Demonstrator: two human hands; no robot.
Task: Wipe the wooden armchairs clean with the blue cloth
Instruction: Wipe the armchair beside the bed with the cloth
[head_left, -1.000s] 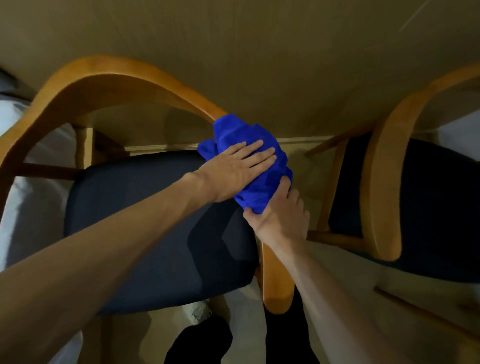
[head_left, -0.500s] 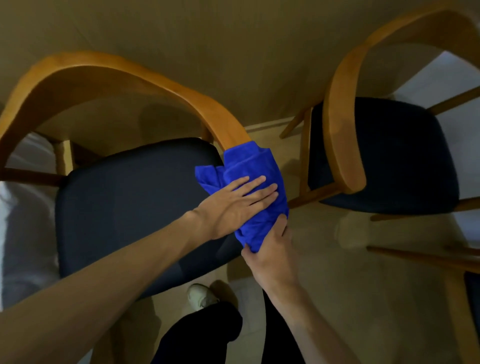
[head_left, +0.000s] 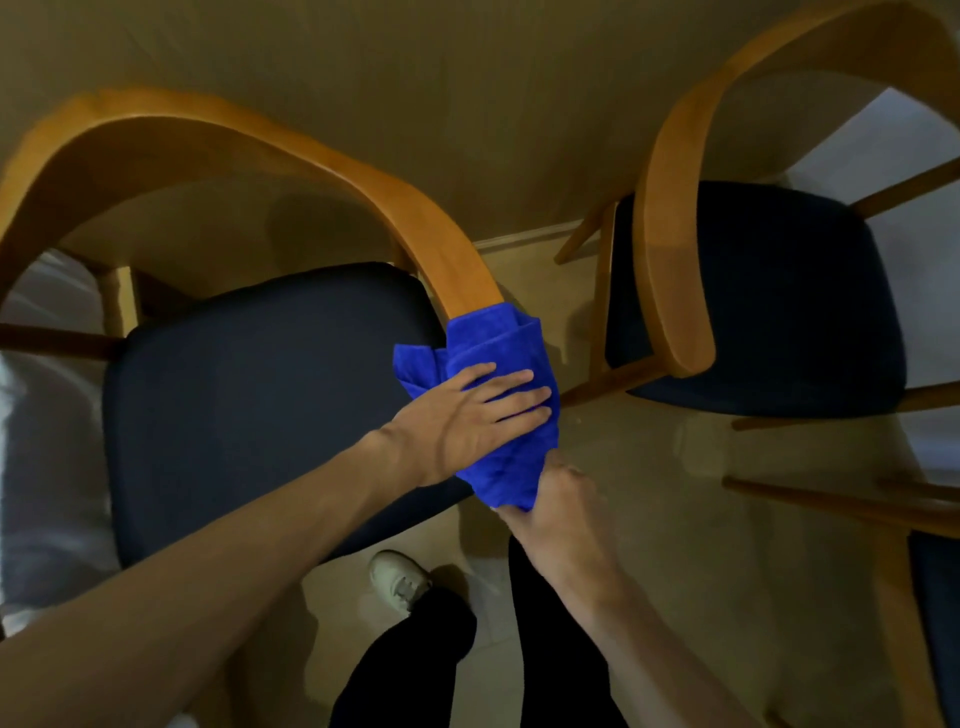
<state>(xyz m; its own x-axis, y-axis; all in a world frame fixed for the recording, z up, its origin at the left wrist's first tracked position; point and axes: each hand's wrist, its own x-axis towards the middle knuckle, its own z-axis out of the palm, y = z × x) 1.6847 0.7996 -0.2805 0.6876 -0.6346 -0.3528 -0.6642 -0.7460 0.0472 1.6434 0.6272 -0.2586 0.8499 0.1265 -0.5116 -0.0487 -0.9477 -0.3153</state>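
Wiping the front end of one armrest. The blue cloth (head_left: 498, 358) is wrapped over the end of the near armchair (head_left: 260, 150), beside its dark seat (head_left: 260, 395). The left hand (head_left: 472, 410) lies flat on the cloth, fingers straight, pressing it to the wood; the right hand (head_left: 558, 499) grips the cloth's lower end. A second armchair (head_left: 670, 208) stands to the right, probably next; the cloth must be carried there.

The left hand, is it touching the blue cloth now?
Touching. The head view shows the left hand lying flat on the blue cloth, its straight fingers pressing the cloth with no gap visible.
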